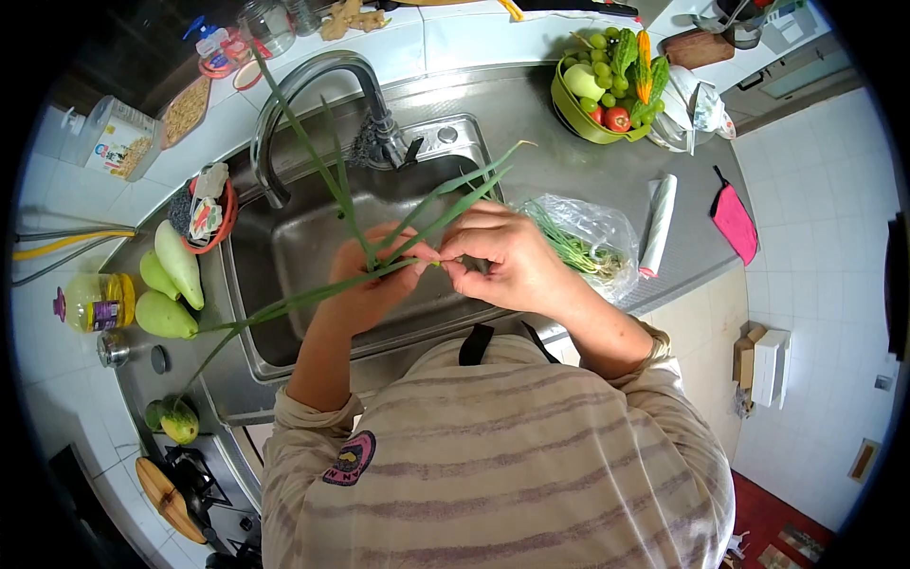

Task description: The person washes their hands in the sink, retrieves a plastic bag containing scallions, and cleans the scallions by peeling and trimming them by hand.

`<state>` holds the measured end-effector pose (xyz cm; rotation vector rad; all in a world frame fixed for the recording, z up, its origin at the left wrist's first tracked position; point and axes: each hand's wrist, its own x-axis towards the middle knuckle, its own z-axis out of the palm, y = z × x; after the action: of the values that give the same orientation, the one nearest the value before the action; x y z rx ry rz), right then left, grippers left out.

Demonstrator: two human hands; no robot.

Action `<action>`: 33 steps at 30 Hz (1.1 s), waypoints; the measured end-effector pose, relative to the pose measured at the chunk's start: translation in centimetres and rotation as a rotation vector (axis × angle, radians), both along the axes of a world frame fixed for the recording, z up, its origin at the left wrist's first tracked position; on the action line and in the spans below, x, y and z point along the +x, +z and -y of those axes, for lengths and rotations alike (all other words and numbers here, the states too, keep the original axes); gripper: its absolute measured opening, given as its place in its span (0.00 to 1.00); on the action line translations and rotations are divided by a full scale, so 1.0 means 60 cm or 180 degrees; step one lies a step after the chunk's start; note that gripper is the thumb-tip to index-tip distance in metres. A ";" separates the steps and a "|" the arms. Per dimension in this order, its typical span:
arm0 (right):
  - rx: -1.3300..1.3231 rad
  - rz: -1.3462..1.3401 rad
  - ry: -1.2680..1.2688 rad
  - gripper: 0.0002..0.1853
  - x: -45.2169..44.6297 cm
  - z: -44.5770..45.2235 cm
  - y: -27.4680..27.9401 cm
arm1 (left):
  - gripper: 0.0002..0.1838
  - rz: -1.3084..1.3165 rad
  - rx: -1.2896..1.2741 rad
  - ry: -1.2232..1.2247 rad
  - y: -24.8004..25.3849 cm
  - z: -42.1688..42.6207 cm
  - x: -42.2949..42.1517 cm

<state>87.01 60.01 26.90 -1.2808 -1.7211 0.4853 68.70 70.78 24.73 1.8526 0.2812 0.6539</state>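
Shirt (578, 474): beige, and what a loose, creased fit
Stripes (493, 447): here they run, broad and purple-brown, right across
Badge (349, 458): rounded, pink on dark, left chest, lettering too small to read
Sleeves (661, 356): both pushed up, bunching near the elbows
Straps (476, 345): black, at the shirt's far edge

1. Tap (355, 66): glossy, smooth metal.
2. Sink (294, 242): satiny metal.
3. Counter (521, 119): dull-sheened metal.
4. Bag (618, 232): crinkled, shiny, clear plastic.
5. Shirt (493, 427): matt, creased cloth.
6. Board (699, 48): matt wood.
7. Wall (806, 218): smooth, glossy tile.
8. Scallion (313, 297): smooth, matt leaves.
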 end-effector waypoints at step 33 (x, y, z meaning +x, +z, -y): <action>-0.0746 -0.1220 0.0272 0.04 0.010 -0.006 -0.068 | 0.06 -0.0090 -0.0587 0.0337 0.002 -0.014 -0.021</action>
<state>87.58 60.38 22.81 -1.1848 -1.4282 0.9413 67.43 71.63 24.87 1.6799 0.4460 0.6521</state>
